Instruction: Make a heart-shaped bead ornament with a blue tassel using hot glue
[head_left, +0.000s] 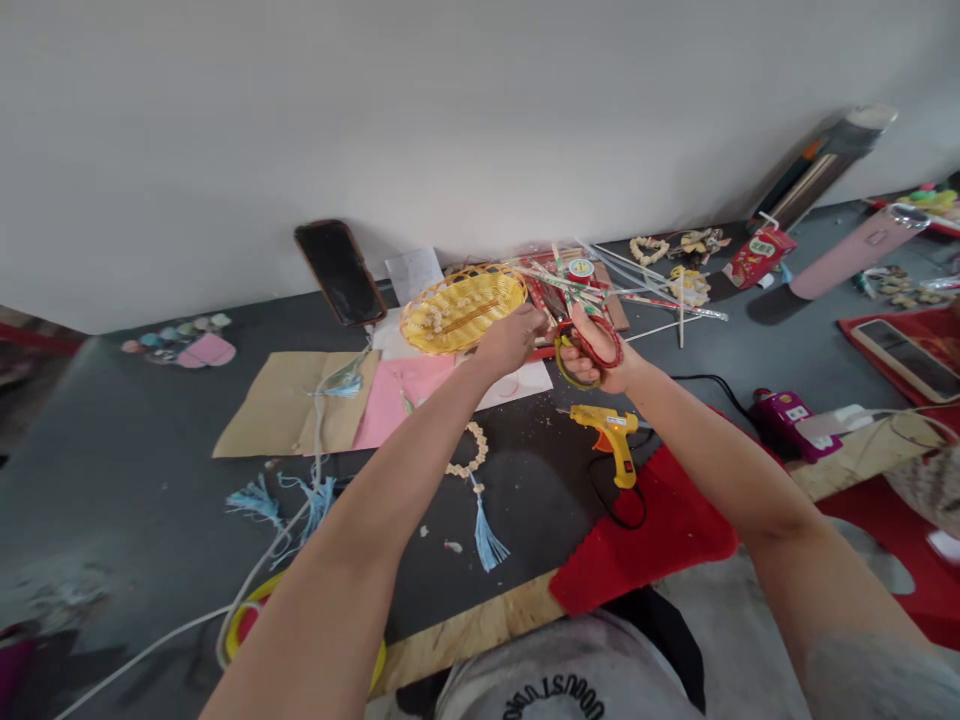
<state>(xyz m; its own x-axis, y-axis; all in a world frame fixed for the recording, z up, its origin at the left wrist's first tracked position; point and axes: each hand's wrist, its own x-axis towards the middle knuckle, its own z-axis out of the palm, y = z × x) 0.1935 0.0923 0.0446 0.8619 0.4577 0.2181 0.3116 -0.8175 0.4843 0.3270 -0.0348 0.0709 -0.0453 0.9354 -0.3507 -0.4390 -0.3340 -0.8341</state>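
Observation:
My right hand (616, 372) is closed on a pair of scissors (604, 345) with red and yellow-green handles, held over the back of the table. My left hand (513, 338) is just left of the scissors, its fingers pinched together; whatever they hold is too small to make out. Beyond the left hand lies a yellow woven basket (457, 312) with small pale pieces in it. Nearer me, partly behind my left forearm, is a beaded ring (474, 452) with a light blue tassel (489, 540). A yellow glue gun (611, 432) lies below my right hand.
A phone (341, 272) leans on the wall. Brown paper (289, 400) and pink paper (390, 395) lie left, with blue tassels (259, 500) and a white cord nearby. Right are glue sticks and straws, a red drink carton (759, 255), a pink bottle (859, 250) and a purple power adapter (795, 425).

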